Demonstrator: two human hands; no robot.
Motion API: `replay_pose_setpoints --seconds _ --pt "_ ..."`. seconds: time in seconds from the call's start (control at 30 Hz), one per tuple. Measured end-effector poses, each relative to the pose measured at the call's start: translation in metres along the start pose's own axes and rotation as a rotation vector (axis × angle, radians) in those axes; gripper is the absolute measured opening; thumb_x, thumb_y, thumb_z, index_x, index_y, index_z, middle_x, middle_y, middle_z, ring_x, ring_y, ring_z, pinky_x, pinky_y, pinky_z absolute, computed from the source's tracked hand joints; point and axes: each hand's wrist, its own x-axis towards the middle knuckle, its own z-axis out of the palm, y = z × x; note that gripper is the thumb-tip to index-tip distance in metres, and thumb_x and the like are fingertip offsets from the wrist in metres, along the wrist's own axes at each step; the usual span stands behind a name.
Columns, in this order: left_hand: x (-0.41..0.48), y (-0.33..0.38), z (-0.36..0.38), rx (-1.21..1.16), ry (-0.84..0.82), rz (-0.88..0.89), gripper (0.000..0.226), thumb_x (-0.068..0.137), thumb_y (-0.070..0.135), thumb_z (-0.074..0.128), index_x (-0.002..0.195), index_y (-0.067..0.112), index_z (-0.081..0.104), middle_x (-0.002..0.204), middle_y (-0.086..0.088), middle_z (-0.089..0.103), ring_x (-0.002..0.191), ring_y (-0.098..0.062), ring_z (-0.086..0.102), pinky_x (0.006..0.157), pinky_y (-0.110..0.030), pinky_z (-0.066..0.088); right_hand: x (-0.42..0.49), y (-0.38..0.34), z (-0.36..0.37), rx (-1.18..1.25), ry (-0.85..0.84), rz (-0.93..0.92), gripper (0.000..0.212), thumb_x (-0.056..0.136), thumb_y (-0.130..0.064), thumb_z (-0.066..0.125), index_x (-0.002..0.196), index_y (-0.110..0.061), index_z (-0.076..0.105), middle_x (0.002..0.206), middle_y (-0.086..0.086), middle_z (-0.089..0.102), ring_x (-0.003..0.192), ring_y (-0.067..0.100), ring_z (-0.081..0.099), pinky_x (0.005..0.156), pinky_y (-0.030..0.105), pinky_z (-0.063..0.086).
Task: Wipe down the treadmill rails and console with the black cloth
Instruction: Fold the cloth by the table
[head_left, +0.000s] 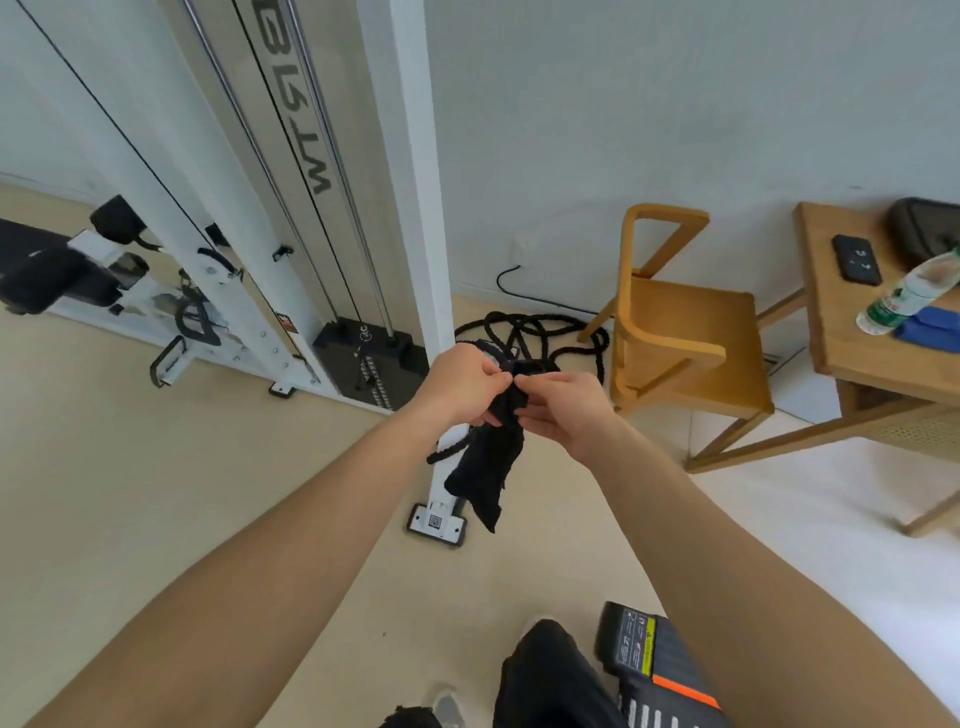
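Observation:
A black cloth (485, 467) hangs crumpled from both my hands in the middle of the view, its lower end dangling free above the floor. My left hand (462, 384) pinches its top edge from the left. My right hand (563, 410) grips the same top part from the right, fingertips nearly touching the left hand's. At the bottom right, a black treadmill corner (660, 670) with an orange stripe and warning labels shows beside my dark trouser leg. The treadmill's rails and console are out of view.
A white cable weight machine (322, 218) stands ahead on the left, its foot (436, 522) reaching toward me. Black rope (524, 332) is coiled by the wall. A wooden chair (680, 343) and a wooden table (857, 332) with a bottle (909, 293) stand right.

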Motion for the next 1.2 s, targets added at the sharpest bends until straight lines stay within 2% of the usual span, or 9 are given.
replay_pose_setpoints --seconds 0.3,0.4,0.53,0.6,0.7,0.87,0.97,1.03,1.2 --pt "0.107 0.100 0.061 -0.034 -0.205 -0.029 0.025 0.104 0.021 0.050 0.102 0.009 0.072 0.090 -0.010 0.078 0.069 -0.020 0.077 0.072 -0.037 0.064 0.068 -0.039 -0.109 0.065 0.102 -0.019 0.020 0.093 -0.016 0.071 0.106 -0.002 0.072 0.090 0.015 0.077 0.076 0.021 0.074 0.067 0.030 0.062" --pt "0.143 0.145 0.094 -0.068 -0.269 -0.100 0.024 0.098 0.010 0.047 0.104 -0.001 0.068 0.084 -0.019 0.077 0.073 -0.027 0.077 0.077 -0.043 0.064 0.086 -0.056 -0.160 0.099 0.135 -0.020 0.020 0.097 -0.012 0.063 0.108 0.003 0.070 0.093 0.017 0.075 0.076 0.021 0.074 0.066 0.029 0.062" --pt "0.189 0.191 0.134 -0.164 -0.462 -0.150 0.026 0.097 0.006 0.048 0.114 -0.003 0.067 0.092 -0.020 0.077 0.084 -0.029 0.077 0.085 -0.045 0.062 0.107 -0.068 -0.227 0.077 0.098 -0.012 0.026 0.093 -0.006 0.056 0.111 0.007 0.068 0.095 0.017 0.071 0.087 0.026 0.071 0.086 0.037 0.061" --pt "0.208 0.209 0.158 -0.185 -0.533 -0.153 0.025 0.098 0.002 0.049 0.115 -0.003 0.066 0.099 -0.021 0.076 0.090 -0.029 0.077 0.084 -0.042 0.062 0.116 -0.069 -0.256 -0.042 0.033 -0.081 0.024 0.086 -0.004 0.061 0.107 0.003 0.070 0.095 0.015 0.069 0.097 0.031 0.070 0.094 0.041 0.057" --pt "0.240 0.238 0.198 -0.176 -0.612 -0.144 0.022 0.097 -0.004 0.055 0.116 -0.008 0.066 0.104 -0.026 0.074 0.095 -0.035 0.075 0.090 -0.048 0.060 0.127 -0.070 -0.299 -0.233 0.112 -0.158 0.024 0.079 -0.014 0.080 0.102 -0.013 0.072 0.086 -0.001 0.071 0.085 0.014 0.070 0.080 0.026 0.059" --pt "0.282 0.291 0.261 -0.121 -0.848 -0.150 0.029 0.095 0.015 0.069 0.121 0.003 0.066 0.101 -0.013 0.078 0.096 -0.025 0.076 0.094 -0.043 0.058 0.146 -0.072 -0.383 -0.323 0.332 -0.161 0.007 0.080 -0.020 0.078 0.085 -0.024 0.074 0.074 -0.004 0.070 0.075 0.015 0.068 0.073 0.031 0.059" --pt "0.301 0.327 0.289 0.036 -0.944 -0.151 0.046 0.093 0.049 0.066 0.116 0.010 0.068 0.097 -0.007 0.079 0.092 -0.022 0.077 0.092 -0.041 0.058 0.145 -0.079 -0.433 -0.290 0.370 -0.105 0.013 0.085 -0.010 0.069 0.094 -0.016 0.078 0.083 0.003 0.072 0.073 0.011 0.063 0.071 0.030 0.055" --pt "0.315 0.350 0.308 0.130 -0.901 -0.141 0.059 0.087 0.068 0.060 0.108 0.013 0.067 0.092 -0.006 0.079 0.088 -0.022 0.077 0.085 -0.036 0.058 0.144 -0.084 -0.466 -0.262 0.406 -0.040 0.016 0.086 -0.005 0.063 0.095 -0.008 0.076 0.085 0.006 0.068 0.075 0.010 0.060 0.068 0.025 0.051" --pt "0.339 0.396 0.369 0.241 -0.805 0.033 0.039 0.090 0.046 0.069 0.115 0.026 0.047 0.109 -0.002 0.064 0.089 -0.021 0.071 0.074 -0.036 0.060 0.133 -0.090 -0.540 -0.144 0.573 -0.008 0.016 0.075 -0.013 0.058 0.079 0.000 0.067 0.076 0.006 0.056 0.080 0.019 0.054 0.078 0.036 0.046"
